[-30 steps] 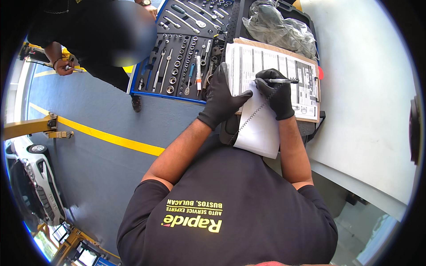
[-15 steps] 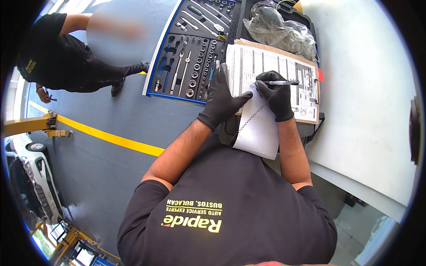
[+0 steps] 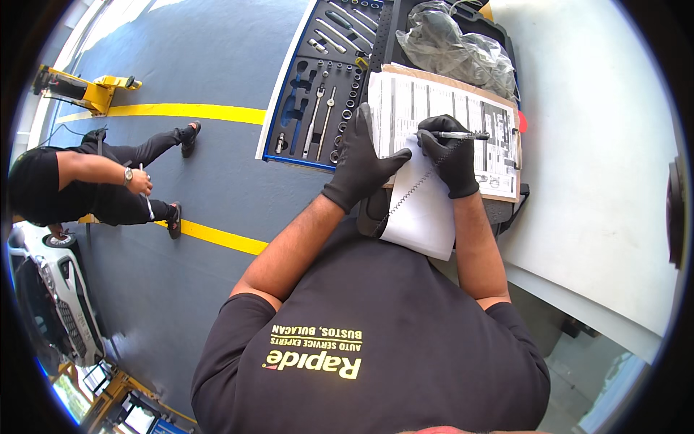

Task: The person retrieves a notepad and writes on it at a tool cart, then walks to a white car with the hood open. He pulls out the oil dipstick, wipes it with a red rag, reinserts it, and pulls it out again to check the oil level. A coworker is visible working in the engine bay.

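My right hand (image 3: 454, 160), in a black glove, is closed around a pen (image 3: 463, 135) with its tip over the forms. A black coiled cord (image 3: 410, 194) runs down from the pen. Printed forms (image 3: 401, 98) lie on a brown clipboard (image 3: 500, 196), and a blank white sheet (image 3: 426, 217) is folded over its near edge. My left hand (image 3: 361, 163), also gloved, rests along the clipboard's left side. Its fingers are stretched out and its thumb is spread onto the white sheet.
A tool drawer (image 3: 290, 136) with sockets and ratchets stands left of the clipboard. Behind lies clear plastic wrapping (image 3: 452, 47) in a black case. A pale worktop (image 3: 578, 145) is at right. Another person (image 3: 87, 177), a yellow pallet jack (image 3: 97, 92) and a white car (image 3: 61, 289) are left.
The other person has moved away from the drawer, toward the lower left, uncovering the pallet jack. The tool drawer has shifted right, partly behind my left hand. My hands have hardly moved.
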Demonstrator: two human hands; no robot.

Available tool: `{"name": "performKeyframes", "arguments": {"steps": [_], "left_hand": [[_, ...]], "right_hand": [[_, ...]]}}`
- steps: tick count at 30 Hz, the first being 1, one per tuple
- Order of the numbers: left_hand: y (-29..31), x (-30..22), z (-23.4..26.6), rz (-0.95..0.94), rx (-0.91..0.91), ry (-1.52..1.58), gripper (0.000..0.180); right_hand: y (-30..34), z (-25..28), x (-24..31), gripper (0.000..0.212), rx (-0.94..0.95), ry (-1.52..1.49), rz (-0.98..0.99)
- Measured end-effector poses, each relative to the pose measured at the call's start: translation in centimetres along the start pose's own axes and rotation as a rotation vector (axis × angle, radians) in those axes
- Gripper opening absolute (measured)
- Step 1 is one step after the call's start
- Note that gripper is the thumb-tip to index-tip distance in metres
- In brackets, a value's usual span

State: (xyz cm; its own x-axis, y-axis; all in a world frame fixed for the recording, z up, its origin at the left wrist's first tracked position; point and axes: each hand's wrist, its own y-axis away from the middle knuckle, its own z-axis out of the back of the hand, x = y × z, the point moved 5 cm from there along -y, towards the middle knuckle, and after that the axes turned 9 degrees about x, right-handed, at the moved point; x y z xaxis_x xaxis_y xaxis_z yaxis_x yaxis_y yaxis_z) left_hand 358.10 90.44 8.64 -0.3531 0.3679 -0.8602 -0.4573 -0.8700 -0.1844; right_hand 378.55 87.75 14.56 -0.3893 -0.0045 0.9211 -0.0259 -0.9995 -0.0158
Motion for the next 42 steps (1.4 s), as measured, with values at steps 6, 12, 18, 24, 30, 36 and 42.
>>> {"name": "performKeyframes", "arguments": {"steps": [6,12,18,24,30,36,42], "left_hand": [[0.3,-0.2,1.2,0.039,-0.007,0.031,0.115],[0.2,0.3,0.9,0.023,0.033,0.07,0.127],[0.0,0.6,0.0,0.049,0.044,0.073,0.125],[0.3,0.1,0.5,0.054,0.022,0.056,0.119],[0.4,-0.4,0.5,0.065,0.014,0.016,0.119],[0.0,0.3,-0.1,0.041,0.055,0.055,0.126],[0.1,0.3,-0.4,0.03,0.028,0.058,0.126]], "right_hand": [[0.2,-0.8,1.8,0.008,-0.022,0.028,0.068],[-0.1,-0.9,1.5,0.008,-0.01,0.027,0.032],[-0.1,-0.4,0.5,0.009,0.006,0.005,0.02],[-0.1,-0.6,0.1,0.008,0.011,-0.031,0.008],[-0.1,-0.5,0.5,0.007,0.02,0.001,0.04],[-0.2,-0.2,0.0,0.007,0.043,0.034,0.018],[-0.1,-0.1,-0.8,0.007,0.013,-0.038,0.014]]}}
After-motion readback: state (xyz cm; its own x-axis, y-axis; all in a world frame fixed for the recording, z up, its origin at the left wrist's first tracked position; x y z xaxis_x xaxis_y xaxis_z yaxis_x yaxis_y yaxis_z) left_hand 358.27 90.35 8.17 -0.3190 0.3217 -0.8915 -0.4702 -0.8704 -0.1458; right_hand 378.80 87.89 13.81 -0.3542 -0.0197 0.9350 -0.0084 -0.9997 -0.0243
